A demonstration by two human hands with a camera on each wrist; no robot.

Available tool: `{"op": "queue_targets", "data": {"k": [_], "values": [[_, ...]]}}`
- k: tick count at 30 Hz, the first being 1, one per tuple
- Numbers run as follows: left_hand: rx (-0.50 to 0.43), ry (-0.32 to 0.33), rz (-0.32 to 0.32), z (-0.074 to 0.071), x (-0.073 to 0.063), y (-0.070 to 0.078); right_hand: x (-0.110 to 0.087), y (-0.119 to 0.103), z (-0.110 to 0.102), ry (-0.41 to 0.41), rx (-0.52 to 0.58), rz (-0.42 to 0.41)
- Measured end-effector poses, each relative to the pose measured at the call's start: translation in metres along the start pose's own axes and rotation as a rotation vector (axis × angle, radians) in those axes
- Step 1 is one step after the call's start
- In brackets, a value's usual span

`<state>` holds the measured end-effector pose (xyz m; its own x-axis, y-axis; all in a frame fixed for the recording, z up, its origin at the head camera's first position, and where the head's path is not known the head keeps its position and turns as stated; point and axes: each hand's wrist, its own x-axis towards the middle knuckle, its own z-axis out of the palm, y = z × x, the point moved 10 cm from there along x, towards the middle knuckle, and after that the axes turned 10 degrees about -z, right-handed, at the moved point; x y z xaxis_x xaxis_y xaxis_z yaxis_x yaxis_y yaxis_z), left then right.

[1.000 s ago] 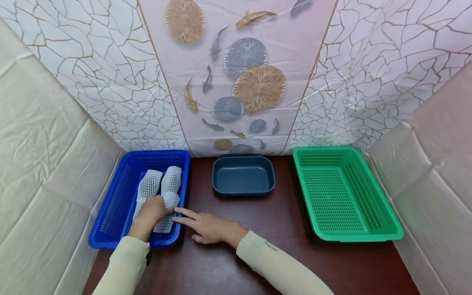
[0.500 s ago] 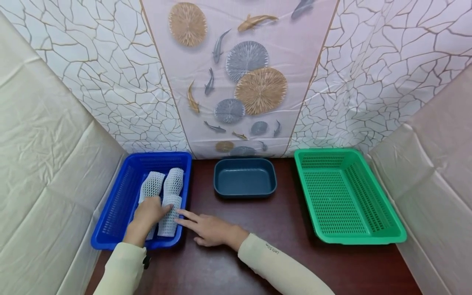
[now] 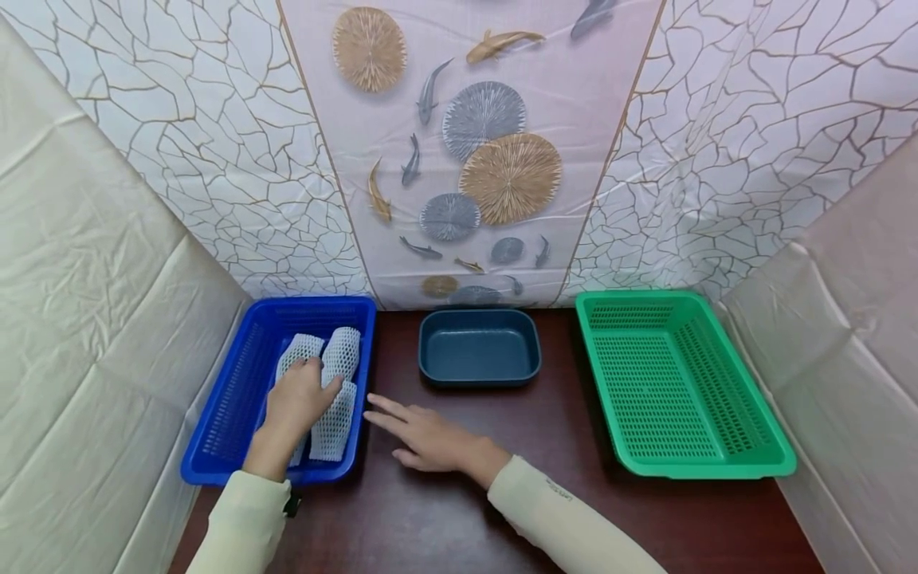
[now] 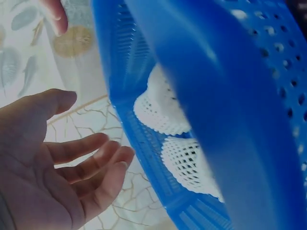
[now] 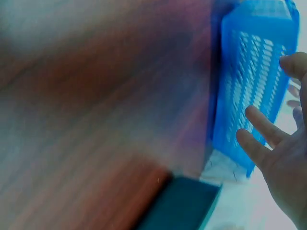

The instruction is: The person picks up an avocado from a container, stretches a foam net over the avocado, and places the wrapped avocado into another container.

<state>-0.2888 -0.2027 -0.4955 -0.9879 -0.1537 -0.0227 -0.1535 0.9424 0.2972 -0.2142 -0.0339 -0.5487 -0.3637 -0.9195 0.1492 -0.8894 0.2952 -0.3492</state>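
Observation:
White foam net sleeves lie in two columns inside the blue plastic basket at left. I cannot tell whether anything is inside them. My left hand is over the left column and covers part of it. In the left wrist view that hand has loosely bent fingers with nothing between them. My right hand hovers over the table just right of the basket's rim, its fingers spread and pointing at it. The right wrist view shows this hand holding nothing.
A dark blue-grey rectangular dish stands at the back middle of the dark red-brown table. A green perforated basket sits at right. Patterned cloth walls close off the back and sides.
My left hand has risen slightly off the sleeves and moved a little away from me. My right hand has drawn back to the right from the basket's rim. The sleeves stay in the basket.

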Motion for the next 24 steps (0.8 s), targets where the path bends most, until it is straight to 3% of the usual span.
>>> {"op": "queue_targets", "data": {"k": [12, 18, 24], "values": [[-0.087, 0.245, 0.163, -0.029, -0.018, 0.051, -0.058, 0.043, -0.07, 0.153, -0.091, 0.192], [-0.085, 0.261, 0.222, -0.028, -0.024, 0.078, -0.093, 0.065, -0.095, 0.247, -0.168, 0.274], [-0.117, 0.285, 0.316, -0.016, -0.026, 0.112, -0.131, 0.09, -0.111, 0.237, -0.293, 0.468]]}}
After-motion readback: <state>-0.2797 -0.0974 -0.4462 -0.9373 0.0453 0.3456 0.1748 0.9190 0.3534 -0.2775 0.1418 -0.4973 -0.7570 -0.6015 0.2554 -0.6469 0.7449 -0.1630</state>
